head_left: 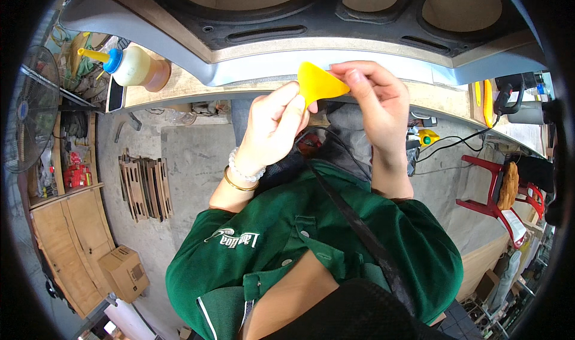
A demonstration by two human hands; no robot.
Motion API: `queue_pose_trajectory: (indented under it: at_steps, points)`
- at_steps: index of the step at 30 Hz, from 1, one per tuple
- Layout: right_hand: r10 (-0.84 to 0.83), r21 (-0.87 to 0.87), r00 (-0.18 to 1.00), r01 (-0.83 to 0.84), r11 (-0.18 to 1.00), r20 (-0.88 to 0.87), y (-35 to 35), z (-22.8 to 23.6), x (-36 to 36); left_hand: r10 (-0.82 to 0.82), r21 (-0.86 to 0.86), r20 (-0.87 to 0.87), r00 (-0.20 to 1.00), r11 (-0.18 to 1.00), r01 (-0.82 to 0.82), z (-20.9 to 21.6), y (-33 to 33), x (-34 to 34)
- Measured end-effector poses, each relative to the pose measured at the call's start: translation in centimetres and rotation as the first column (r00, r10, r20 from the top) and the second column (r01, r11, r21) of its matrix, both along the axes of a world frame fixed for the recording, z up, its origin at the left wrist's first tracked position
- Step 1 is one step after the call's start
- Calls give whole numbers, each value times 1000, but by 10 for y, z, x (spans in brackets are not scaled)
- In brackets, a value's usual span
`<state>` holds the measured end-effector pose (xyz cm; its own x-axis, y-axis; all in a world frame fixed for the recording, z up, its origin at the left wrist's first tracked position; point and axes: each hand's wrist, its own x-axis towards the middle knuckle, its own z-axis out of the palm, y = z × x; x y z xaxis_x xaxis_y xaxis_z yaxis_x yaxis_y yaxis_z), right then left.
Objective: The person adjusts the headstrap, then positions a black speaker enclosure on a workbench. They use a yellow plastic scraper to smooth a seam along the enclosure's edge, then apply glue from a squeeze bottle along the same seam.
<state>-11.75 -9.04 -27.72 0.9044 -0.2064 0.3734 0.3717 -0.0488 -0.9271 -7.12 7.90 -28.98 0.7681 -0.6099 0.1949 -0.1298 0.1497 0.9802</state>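
Observation:
A yellow plastic scraper (pixel 321 85), fan-shaped with a narrow handle, is held up in front of me over the workbench edge. My left hand (pixel 269 121) is closed around its narrow end, thumb on top. At the scraper's wide edge, the curled thumb and forefinger of my right hand (pixel 383 100) pinch close together by the right side. Just beyond both hands lies a large dark panel (pixel 326 31) with round openings and slots, framed by a pale blue-grey border (pixel 251 69).
On the bench's left stands a squeeze bottle (pixel 141 69) with a blue cap and yellow nozzle. A corded tool (pixel 509 94) and yellow-handled item (pixel 487 100) lie at right. Below are slotted wooden pieces (pixel 145 187), a cardboard box (pixel 124 273), a red stool (pixel 482 184) and a fan (pixel 36 109).

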Motion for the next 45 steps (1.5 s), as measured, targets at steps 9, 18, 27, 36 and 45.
queue_pose_trajectory:
  at_steps: [9, 18, 27, 36, 45]
  points:
    - [-50, 63, 997, 46, 997, 58, 1, 1, -1, -66, -188, -242, 968, 982, 20, 1, -1, 0]
    - [-58, -388, 956, 172, 905, 288, -11, 4, -6, -140, -185, -294, 945, 979, 87, 6, 5, 0]
    - [-24, -521, 908, 262, 812, 419, -12, 8, -2, -163, -164, -304, 939, 980, 117, 12, 8, 0]
    - [-52, -505, 840, 373, 779, 540, -12, 6, -2, -219, -226, -373, 902, 964, 141, 15, 11, -1]
    - [-40, -403, 813, 330, 854, 582, -10, 3, 0, -244, -270, -396, 885, 952, 142, 14, 10, -2]
